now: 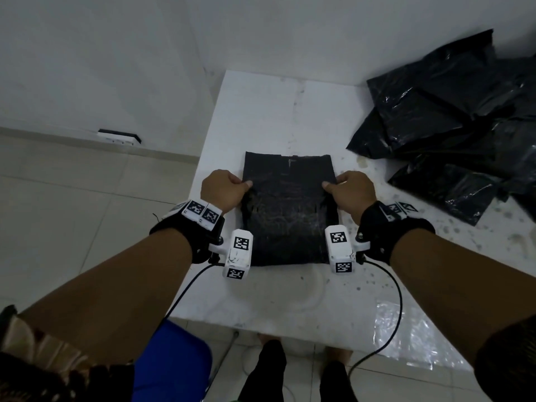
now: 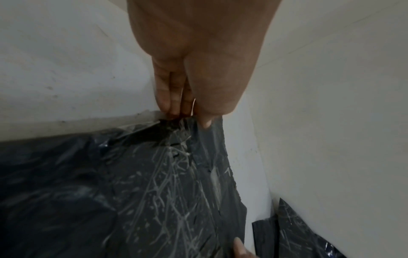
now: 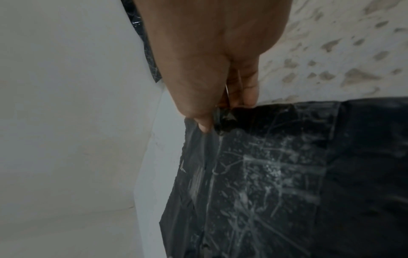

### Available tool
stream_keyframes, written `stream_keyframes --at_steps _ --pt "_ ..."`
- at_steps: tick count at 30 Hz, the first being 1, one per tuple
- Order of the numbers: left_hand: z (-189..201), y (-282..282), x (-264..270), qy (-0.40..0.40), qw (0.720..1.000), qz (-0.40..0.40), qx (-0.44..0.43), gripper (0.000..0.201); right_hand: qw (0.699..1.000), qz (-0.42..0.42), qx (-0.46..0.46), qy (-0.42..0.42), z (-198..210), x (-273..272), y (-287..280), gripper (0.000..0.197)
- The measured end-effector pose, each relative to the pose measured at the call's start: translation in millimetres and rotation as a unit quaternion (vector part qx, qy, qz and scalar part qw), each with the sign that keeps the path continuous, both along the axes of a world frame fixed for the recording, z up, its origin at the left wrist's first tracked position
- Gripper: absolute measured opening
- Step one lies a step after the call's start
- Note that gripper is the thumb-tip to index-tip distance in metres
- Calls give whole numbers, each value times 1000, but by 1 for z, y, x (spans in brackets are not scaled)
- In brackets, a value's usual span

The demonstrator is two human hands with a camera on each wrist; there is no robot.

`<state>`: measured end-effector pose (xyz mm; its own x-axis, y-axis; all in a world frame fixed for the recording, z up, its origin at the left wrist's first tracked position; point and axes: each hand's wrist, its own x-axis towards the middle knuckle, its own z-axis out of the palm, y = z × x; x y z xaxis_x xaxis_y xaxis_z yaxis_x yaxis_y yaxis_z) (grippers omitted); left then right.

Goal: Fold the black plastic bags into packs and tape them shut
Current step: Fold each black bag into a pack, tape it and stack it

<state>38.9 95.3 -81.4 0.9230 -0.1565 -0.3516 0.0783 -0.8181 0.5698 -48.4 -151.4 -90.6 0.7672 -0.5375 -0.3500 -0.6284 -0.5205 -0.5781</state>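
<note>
In front of you stands a white table (image 1: 293, 297) with grey-brown stains on its right part. At the lower right of the frame a clear plastic sheet (image 1: 406, 338) shines on it. A blue stool (image 1: 171, 358) is at the bottom edge, left of centre. The tiled floor (image 1: 72, 216) fills the left side, and a white power strip (image 1: 119, 136) lies by the wall.

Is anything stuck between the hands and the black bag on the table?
No. The left hand and right hand each already pinch a side edge of the black bag, with nothing visible between.
</note>
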Motion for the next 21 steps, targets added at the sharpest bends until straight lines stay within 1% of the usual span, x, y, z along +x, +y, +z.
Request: stream_keyframes --at_steps 2,4,7,9,11,12,14,18,21 --pt "1 -3 0 14 1000 -24 5 35 1000 11 -8 9 -1 -1 0 35" --pt "-1 -6 -1 0 999 -47 28 27 999 12 -36 25 -3 -1 0 41" --pt "-4 -7 -2 -26 999 -23 31 22 999 -7 -43 10 -3 0 -2 25" --pt "-6 -8 -2 -23 1000 -8 12 24 999 -17 -25 -14 -3 1 -4 26" --pt "-5 -9 0 -16 999 5 -35 25 1000 -8 16 -20 -4 2 -7 27" --pt "-4 -9 1 -16 998 9 -56 25 999 -2 28 -17 -5 3 -9 29" --pt "-4 -9 4 -22 997 9 -72 24 1000 10 27 -10 -4 3 -11 37" --pt "-6 -12 7 -29 999 -3 -42 17 1000 11 0 -11 -3 6 -13 44" --pt "-4 -15 12 -14 999 -9 -31 27 1000 -7 -7 -20 -3 10 -12 40"
